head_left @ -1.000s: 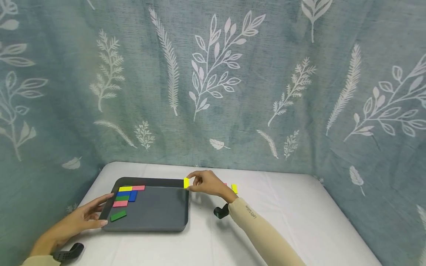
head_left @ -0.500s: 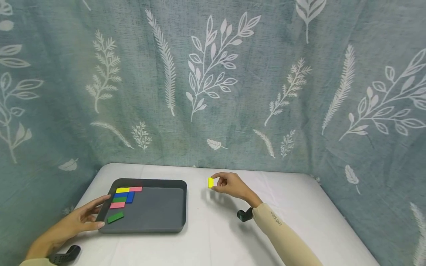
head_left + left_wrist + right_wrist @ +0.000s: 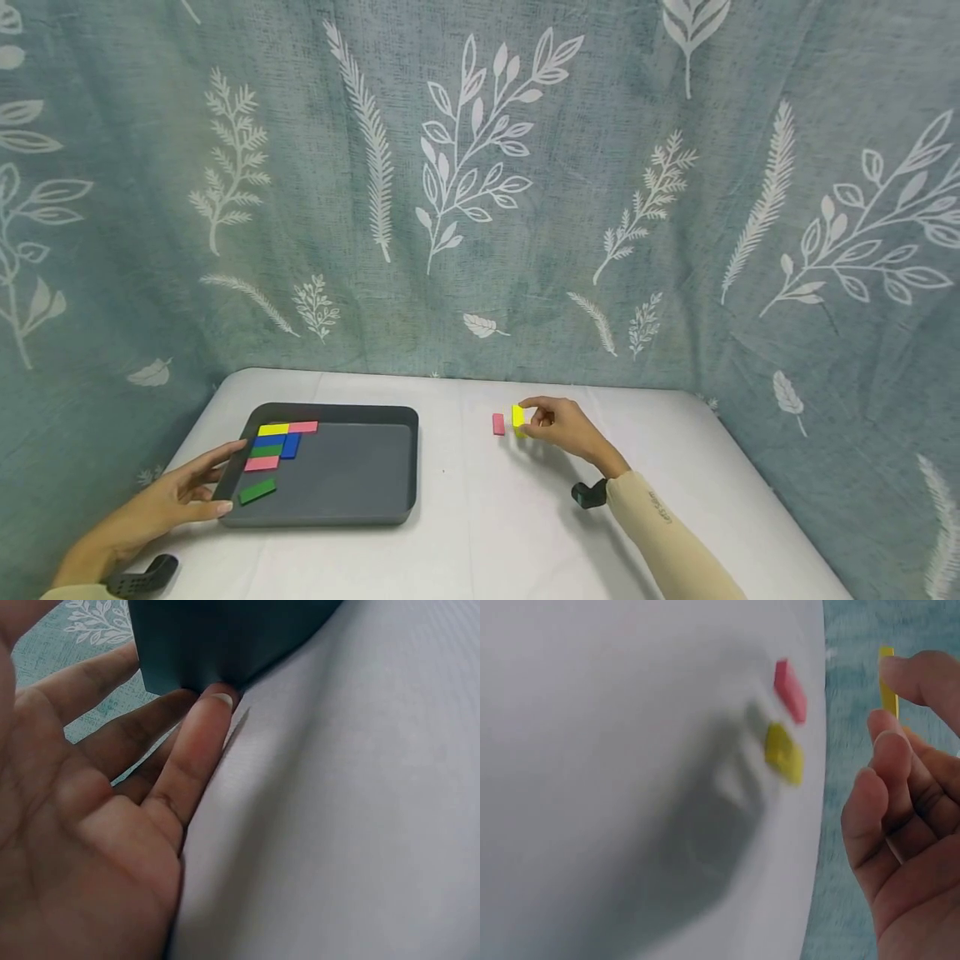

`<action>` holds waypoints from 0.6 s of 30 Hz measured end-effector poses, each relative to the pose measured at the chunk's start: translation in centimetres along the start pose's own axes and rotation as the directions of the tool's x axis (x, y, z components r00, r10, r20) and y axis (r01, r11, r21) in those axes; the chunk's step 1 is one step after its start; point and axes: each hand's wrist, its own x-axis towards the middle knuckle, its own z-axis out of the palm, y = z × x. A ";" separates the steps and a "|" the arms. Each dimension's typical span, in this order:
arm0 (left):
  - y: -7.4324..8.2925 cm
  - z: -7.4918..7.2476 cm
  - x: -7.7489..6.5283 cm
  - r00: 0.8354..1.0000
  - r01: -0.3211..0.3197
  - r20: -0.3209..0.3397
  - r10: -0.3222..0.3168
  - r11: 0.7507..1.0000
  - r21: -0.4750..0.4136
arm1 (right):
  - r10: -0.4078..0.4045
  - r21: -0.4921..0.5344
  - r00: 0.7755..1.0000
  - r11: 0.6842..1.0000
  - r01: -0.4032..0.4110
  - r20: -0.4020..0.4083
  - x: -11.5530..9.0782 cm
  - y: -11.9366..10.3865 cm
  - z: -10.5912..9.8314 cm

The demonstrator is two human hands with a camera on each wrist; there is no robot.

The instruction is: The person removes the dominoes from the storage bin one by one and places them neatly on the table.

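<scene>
While the right hand (image 3: 562,429) pinches a yellow block (image 3: 889,684) between thumb and fingertips above the white table (image 3: 457,525), a second yellow block (image 3: 784,755) and a pink block (image 3: 498,424) lie close together on the surface beneath it. The held block is upright, well to the right of the dark gray tray (image 3: 352,479).

The left hand (image 3: 180,492) is at the tray's left side, its fingers extended loosely and touching the outer wall rather than clenching.

Inside the tray, flat blocks are packed toward the far left corner: a yellow strip (image 3: 273,430) and a pink strip (image 3: 303,427) end to end at the back, then a blue strip (image 3: 270,441), a green strip (image 3: 267,452) and a pink bar (image 3: 262,463) in rows toward the front. A blue bar (image 3: 290,446) lies crosswise at the right ends of the blue and green strips. Nearer the front left corner, a green bar (image 3: 257,491) sits at an angle, apart from the others.
</scene>
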 end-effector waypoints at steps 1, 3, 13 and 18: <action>0.0 0.0 0.0 1.000 0.002 -0.001 -0.002 1.000 0.001 | 0.008 -0.002 1.000 1.000 -0.008 -0.004 -0.1 0.3 -0.2; 0.0 0.0 0.1 1.000 0.010 -0.009 -0.009 1.000 0.001 | 0.018 -0.011 1.000 1.000 -0.018 -0.010 -0.4 1.0 -0.4; 0.0 -0.1 0.3 1.000 0.023 -0.012 -0.023 1.000 0.008 | 0.067 -0.073 0.997 0.995 -0.069 -0.025 -1.0 3.2 -0.9; 0.0 -0.3 0.4 1.000 0.023 -0.013 -0.023 1.000 0.012 | 0.077 -0.074 0.997 0.994 -0.079 -0.026 -1.0 4.3 -1.1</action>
